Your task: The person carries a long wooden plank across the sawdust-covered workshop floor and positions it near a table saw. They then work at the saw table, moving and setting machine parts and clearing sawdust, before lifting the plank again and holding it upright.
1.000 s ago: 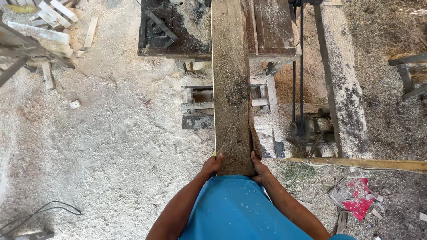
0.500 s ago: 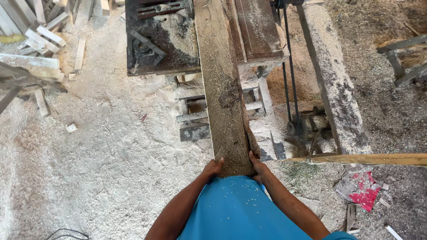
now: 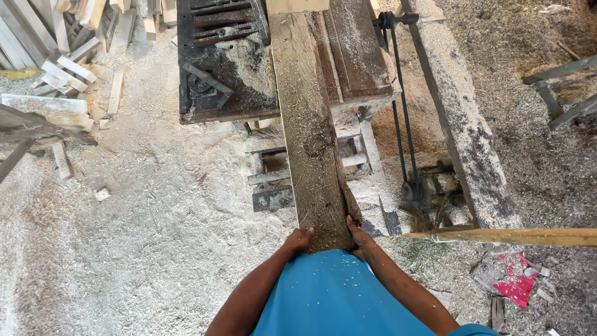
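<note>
Seen from above, the left hand (image 3: 299,239) has its grip closed on the left corner of the near end of a long rough wooden plank (image 3: 309,124), fingers curled against the edge. The right hand (image 3: 359,238) closes on the right corner of the same end, thumb along the side. Both bare forearms reach out past a blue shirt (image 3: 329,292) flecked with sawdust.

The plank runs straight away from the person, its near end held at the body and its far part lying on a dark, sawdust-covered saw bench (image 3: 230,68). Its top is grey and weathered, with a dark knot about midway.

Just right of the plank, a drive belt (image 3: 401,118) runs down beside the bench to a small pulley (image 3: 411,188). Further right lies a heavy grey timber beam (image 3: 463,134). A pale wooden pole (image 3: 516,236) crosses near the right hand. The ground is thick with sawdust. Offcuts of pale wood (image 3: 59,68) are heaped at upper left, and a red scrap (image 3: 516,287) lies at lower right.
</note>
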`<control>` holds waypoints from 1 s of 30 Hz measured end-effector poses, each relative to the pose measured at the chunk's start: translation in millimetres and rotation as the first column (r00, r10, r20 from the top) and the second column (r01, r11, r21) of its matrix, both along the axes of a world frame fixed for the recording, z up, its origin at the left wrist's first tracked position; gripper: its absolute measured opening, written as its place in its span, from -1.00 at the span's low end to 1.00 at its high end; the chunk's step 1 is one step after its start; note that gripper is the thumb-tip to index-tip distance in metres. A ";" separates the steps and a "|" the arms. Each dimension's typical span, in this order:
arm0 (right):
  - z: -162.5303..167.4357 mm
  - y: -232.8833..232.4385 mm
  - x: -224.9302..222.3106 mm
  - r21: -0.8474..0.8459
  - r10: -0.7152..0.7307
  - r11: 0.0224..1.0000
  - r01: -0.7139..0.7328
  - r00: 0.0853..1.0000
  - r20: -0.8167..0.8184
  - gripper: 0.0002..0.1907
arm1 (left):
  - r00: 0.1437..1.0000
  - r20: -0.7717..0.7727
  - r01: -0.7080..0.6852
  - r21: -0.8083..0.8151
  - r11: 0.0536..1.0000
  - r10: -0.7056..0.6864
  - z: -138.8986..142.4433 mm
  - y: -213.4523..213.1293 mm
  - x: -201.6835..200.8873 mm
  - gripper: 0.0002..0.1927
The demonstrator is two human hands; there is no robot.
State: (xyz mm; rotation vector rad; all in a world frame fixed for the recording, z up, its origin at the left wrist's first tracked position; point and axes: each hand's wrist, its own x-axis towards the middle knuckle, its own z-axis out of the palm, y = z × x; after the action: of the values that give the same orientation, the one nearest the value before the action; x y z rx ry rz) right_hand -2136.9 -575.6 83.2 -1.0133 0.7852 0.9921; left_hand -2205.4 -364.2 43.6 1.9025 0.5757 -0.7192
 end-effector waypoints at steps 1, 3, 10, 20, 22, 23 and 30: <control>0.0 1.3 2.4 -0.003 -0.003 1.000 0.003 1.000 0.000 -0.18 | 1.000 -0.003 0.013 -0.004 1.000 -0.013 -0.3 1.4 2.3 -0.25; 0.1 3.5 8.1 -0.056 0.034 0.998 -0.034 0.999 -0.002 -0.15 | 0.999 -0.036 -0.007 -0.034 0.999 0.006 -0.8 3.4 7.8 -0.31; 0.6 12.4 23.2 -0.081 0.031 0.996 -0.034 0.999 -0.029 -0.10 | 0.994 -0.105 0.036 -0.008 0.999 -0.036 -0.7 10.9 24.7 -0.30; 1.1 20.2 42.9 -0.090 0.019 0.996 -0.022 0.999 -0.030 -0.11 | 0.997 -0.052 0.058 0.033 0.998 -0.056 0.2 19.2 44.8 -0.25; 1.3 22.1 46.9 -0.055 0.016 0.998 -0.017 0.999 -0.031 -0.11 | 0.997 -0.079 0.028 0.075 0.997 -0.022 0.4 20.6 48.6 -0.23; 1.6 23.1 48.7 -0.056 0.012 0.998 -0.014 0.999 -0.031 -0.11 | 0.996 -0.080 0.032 0.053 0.998 -0.027 0.5 21.4 50.4 -0.24; 1.9 29.3 62.6 -0.044 -0.048 0.998 0.047 0.998 -0.027 -0.12 | 0.998 -0.058 0.029 0.008 1.000 -0.029 1.5 29.6 64.0 -0.27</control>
State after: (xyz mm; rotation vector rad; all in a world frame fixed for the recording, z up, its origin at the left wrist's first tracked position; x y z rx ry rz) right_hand -2074.4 -546.3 85.1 -1.0153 0.8538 0.9538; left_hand -2141.5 -334.6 45.2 1.9068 0.5893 -0.7940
